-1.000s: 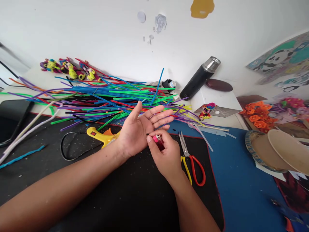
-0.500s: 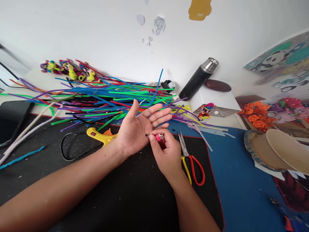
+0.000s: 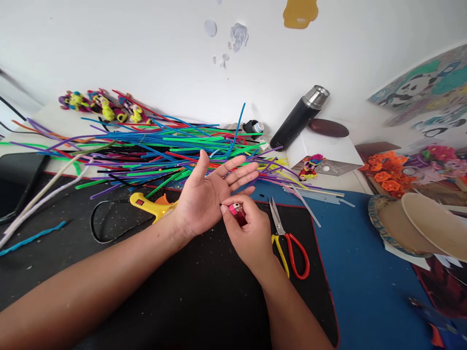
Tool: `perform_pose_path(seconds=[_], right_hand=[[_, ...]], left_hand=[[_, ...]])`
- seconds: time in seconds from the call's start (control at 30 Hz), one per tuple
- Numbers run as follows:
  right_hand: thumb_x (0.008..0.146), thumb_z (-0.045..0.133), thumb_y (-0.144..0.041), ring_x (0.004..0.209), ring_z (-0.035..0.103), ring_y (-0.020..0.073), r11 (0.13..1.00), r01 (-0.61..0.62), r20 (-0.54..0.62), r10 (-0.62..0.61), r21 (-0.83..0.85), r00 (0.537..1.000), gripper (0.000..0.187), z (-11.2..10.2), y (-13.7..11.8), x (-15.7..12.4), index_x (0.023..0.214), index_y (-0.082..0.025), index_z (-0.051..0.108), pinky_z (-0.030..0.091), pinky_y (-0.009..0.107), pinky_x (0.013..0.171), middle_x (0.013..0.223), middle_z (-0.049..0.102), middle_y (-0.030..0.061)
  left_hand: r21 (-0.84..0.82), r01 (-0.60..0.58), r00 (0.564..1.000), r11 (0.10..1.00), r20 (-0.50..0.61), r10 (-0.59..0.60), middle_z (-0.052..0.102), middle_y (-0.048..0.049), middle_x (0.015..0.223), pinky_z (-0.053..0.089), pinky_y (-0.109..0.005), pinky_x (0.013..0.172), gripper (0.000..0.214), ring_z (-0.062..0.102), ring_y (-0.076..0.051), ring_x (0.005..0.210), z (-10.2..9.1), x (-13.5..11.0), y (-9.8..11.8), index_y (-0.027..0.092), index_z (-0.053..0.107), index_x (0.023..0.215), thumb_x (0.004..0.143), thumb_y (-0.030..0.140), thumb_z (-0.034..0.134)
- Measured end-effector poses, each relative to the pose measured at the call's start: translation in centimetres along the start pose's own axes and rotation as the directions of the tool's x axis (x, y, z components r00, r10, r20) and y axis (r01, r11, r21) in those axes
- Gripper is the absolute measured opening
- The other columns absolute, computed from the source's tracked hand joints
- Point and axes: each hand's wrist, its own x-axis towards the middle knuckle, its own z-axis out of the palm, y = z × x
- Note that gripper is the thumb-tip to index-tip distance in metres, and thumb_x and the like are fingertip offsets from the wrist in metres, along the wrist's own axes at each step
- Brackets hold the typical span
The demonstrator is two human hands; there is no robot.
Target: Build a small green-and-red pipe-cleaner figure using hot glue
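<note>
My left hand (image 3: 211, 192) is held palm up over the black mat (image 3: 164, 287), fingers stretched out and nothing in it. My right hand (image 3: 251, 233) is closed round a red lighter (image 3: 237, 212), thumb on its top, pressed against the edge of the left palm. A small dark speck shows where thumb and palm meet. Just beyond the left fingers lies a big pile of coloured pipe cleaners (image 3: 153, 146). A yellow glue gun (image 3: 149, 204) lies under the left wrist. Scissors with red and yellow handles (image 3: 288, 238) lie right of the right hand.
A black flask (image 3: 301, 116) leans on a white box (image 3: 324, 150) at the back. Small pipe-cleaner figures (image 3: 102, 104) line the wall; another (image 3: 310, 165) stands by the box. Paper plates (image 3: 416, 223) and orange flowers (image 3: 386, 175) sit right. A blue mat (image 3: 365, 272) lies beside the black one.
Both hands have stayed almost in place. The right thumb has shifted slightly on the lighter against the left palm.
</note>
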Motion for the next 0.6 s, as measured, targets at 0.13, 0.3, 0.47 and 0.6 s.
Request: perform_pose_path(seconds=[0.13,0.3,0.47,0.6], right_hand=[[0.098,0.070,-0.029,0.060,0.068,0.0149,1.000,0.005,-0.008,-0.005,0.004,1.000,0.008,0.0,0.0,0.0,0.099,-0.024,0.076,0.055,0.025,0.062,0.082,0.081,0.0011],[0.100,0.070,-0.030,0.059,0.067,0.0144,1.000,0.000,-0.007,0.000,0.014,1.000,0.008,0.0,0.2,-0.1,0.099,-0.023,0.076,0.054,0.025,0.061,0.081,0.080,0.0004],[0.101,0.070,-0.030,0.068,0.074,0.0175,1.000,0.012,-0.011,-0.012,-0.001,1.000,0.010,0.0,0.4,0.0,0.101,-0.024,0.078,0.060,0.028,0.069,0.088,0.084,0.0023],[0.102,0.070,-0.028,0.080,0.081,0.0199,0.999,0.036,-0.013,-0.036,0.007,0.999,0.012,-0.1,0.5,0.0,0.105,-0.026,0.081,0.064,0.029,0.076,0.096,0.088,0.0029]], left_hand=[[0.010,0.003,1.000,1.000,0.001,-0.003,0.080,-0.0217,0.146,0.055,-0.051,0.123,0.068,0.064,-0.039,0.153,-0.1,0.0,-0.2,0.015,0.082,0.124,0.109,0.076,0.056],[0.023,-0.006,1.000,1.000,0.001,0.006,0.080,-0.0218,0.144,0.059,-0.048,0.116,0.070,0.068,-0.038,0.148,-0.3,0.2,-0.2,0.014,0.083,0.121,0.111,0.076,0.053],[-0.003,0.041,0.999,0.999,0.009,-0.041,0.080,-0.0230,0.143,0.056,-0.048,0.120,0.069,0.072,-0.038,0.141,-0.5,0.1,-0.8,0.013,0.083,0.121,0.110,0.075,0.056],[-0.031,0.063,0.998,0.998,-0.003,-0.063,0.081,-0.0231,0.141,0.057,-0.048,0.118,0.070,0.074,-0.037,0.138,-0.5,0.0,-1.2,0.012,0.083,0.121,0.111,0.075,0.055]])
